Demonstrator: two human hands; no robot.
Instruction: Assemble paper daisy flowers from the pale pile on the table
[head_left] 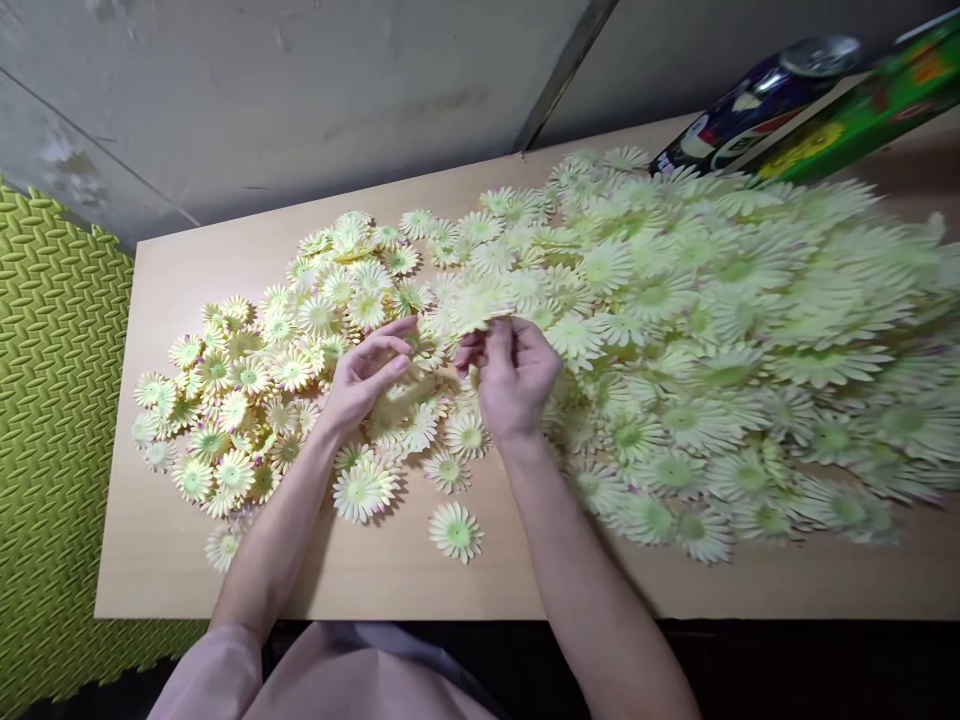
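My right hand (519,375) pinches a pale yellow-green artificial flower (474,303) by its edge, over the middle of the table. Whether it is one layer or several stacked together I cannot tell. To its left, my left hand (373,372) is held with fingers apart and nothing in them, just above the pile. Loose flower heads (232,410) with green centres and some purple petal tips lie heaped on the left. A larger heap of the same flowers (675,300) spreads to the right. One single flower (456,532) lies near the front edge.
A dark blue can (750,110) and a green package (862,110) stand at the back right of the wooden table (375,590). Behind runs a grey wall (300,90). Yellow-green textured foam matting (60,420) borders the table's left side.
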